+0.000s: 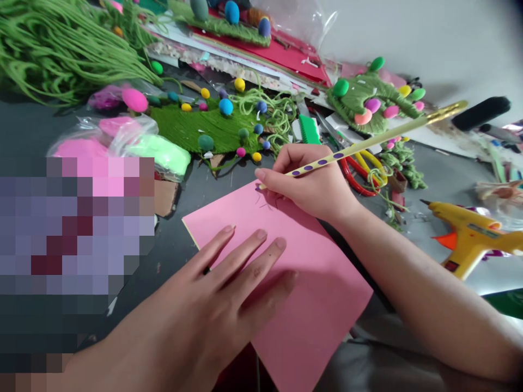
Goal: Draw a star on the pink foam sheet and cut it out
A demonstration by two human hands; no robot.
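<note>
A pink sheet of paper (318, 305) lies at an angle on the dark table, its lower end reaching past the near edge. My left hand (229, 288) rests flat on it with the fingers spread, holding nothing. Near the sheet's top corner, my right hand (308, 185) grips a long yellow pencil (359, 146) with purple spots. The pencil slants up to the right, and its tip touches the paper beside a few short dark lines.
Green yarn (73, 49) fills the upper left, near bagged pink clay (81, 149) and light green clay (159, 152). A green yarn-covered piece (192, 128) has colored balls around it. Red-handled scissors (357, 182) and a yellow glue gun (469, 234) lie right.
</note>
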